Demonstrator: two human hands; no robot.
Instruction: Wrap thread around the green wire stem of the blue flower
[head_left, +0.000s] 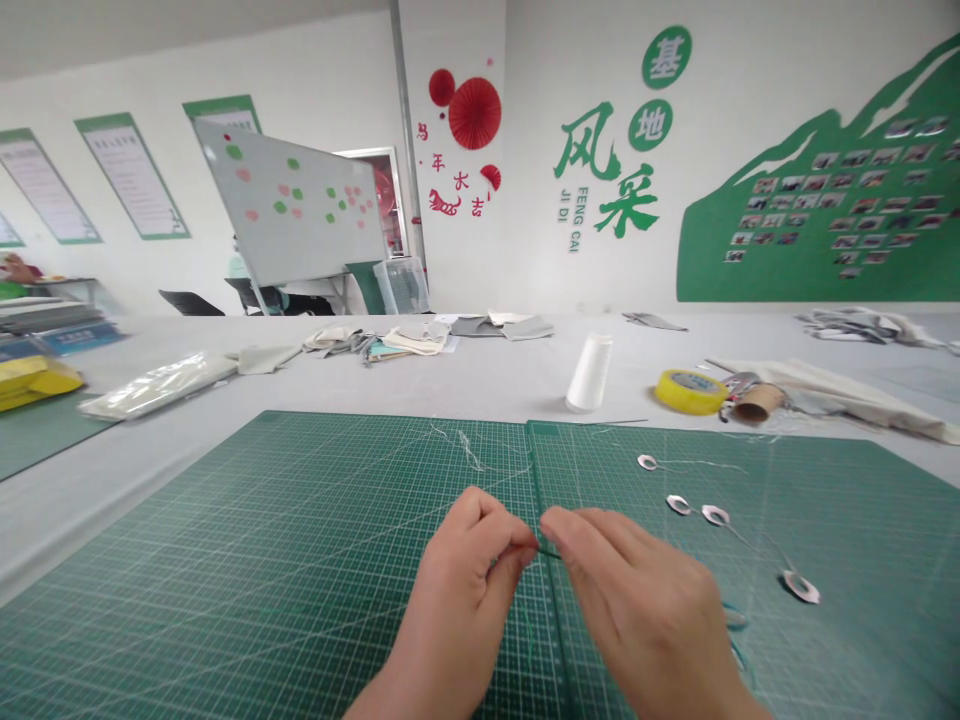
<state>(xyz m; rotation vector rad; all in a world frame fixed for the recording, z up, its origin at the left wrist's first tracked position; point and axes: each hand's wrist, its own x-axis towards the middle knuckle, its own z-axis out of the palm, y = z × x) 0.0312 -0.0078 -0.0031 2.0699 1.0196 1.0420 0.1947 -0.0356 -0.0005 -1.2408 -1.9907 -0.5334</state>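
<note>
Over the green cutting mats [300, 560], my left hand [476, 580] pinches the end of a thin dark strand [551, 552]. The strand's other end runs into the closed fingers of my right hand [637, 600], a short gap away. Loose white thread [472, 455] lies on the mat beyond my hands. To the right are several small pale rings, one [801, 587] near my right hand and another [646, 462] farther back, with thread trailing from them. A teal loop [735, 617] is partly hidden behind my right hand.
Behind the mats stand a white thread cone [589, 373], yellow tape roll [690, 391] and brown cardboard tube [757, 402]. Fabric pieces [416, 338] lie farther back. A clear plastic packet [161, 386] and yellow package [37, 382] are at left. A person [240, 262] is partly visible behind the whiteboard.
</note>
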